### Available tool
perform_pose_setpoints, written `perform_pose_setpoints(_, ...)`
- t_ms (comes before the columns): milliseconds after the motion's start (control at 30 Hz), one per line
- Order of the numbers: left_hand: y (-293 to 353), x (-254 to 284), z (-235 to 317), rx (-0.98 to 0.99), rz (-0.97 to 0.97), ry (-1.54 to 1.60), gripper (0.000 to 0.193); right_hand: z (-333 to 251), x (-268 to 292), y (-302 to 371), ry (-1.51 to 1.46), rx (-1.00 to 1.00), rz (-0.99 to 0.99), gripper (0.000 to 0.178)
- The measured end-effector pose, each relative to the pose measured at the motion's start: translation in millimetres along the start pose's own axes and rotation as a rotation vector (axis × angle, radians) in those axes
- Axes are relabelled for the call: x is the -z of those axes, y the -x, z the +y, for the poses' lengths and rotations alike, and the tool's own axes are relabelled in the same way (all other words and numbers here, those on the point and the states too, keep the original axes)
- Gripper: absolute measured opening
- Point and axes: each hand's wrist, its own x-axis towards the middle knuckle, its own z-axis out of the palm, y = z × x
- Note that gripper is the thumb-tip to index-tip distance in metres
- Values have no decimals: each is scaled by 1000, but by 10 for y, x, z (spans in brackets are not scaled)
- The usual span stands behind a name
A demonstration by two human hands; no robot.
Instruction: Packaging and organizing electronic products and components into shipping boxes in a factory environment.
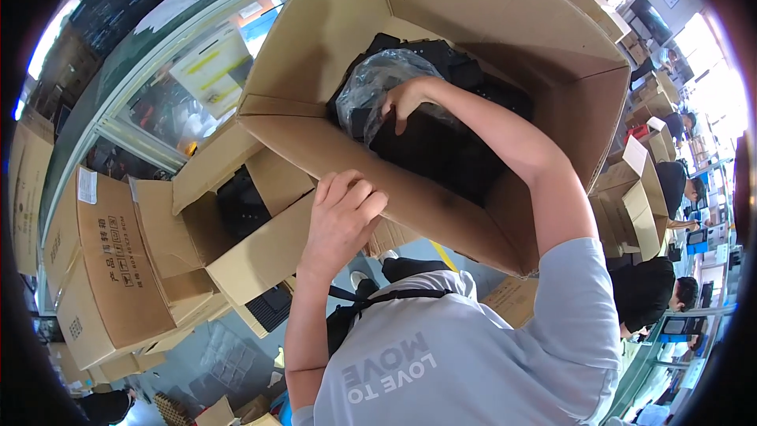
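Observation:
A big open cardboard box [292,71] stands tilted before me, with several black plastic-looking parts [441,150] piled inside. A crumpled clear plastic bag [374,83] lies over some of them. My right hand [412,101] reaches down into the box. Its fingers are bent over the edge of a dark flat part beside the bag; exactly what kind of part it is does not show. At the near wall, my left hand [343,209] is closed with its fingers hooked over the box's rim.
Left of the big box, a smaller open carton [260,260] holds a black part [240,203]. A closed carton [114,260] stands beyond it. A glass-topped bench [126,110] runs along the left. On the right are more cartons [631,213] and people [643,292] at benches.

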Motion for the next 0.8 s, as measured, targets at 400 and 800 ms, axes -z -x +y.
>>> perform_pose_setpoints(400,-132,228,41,186,-86,369,47,-1535,948,1379,132,45,565,29)
perform_pose_setpoints(800,-85,102,99,599,161,842,43,-1860,-544,1761,1196,499,1245,31)
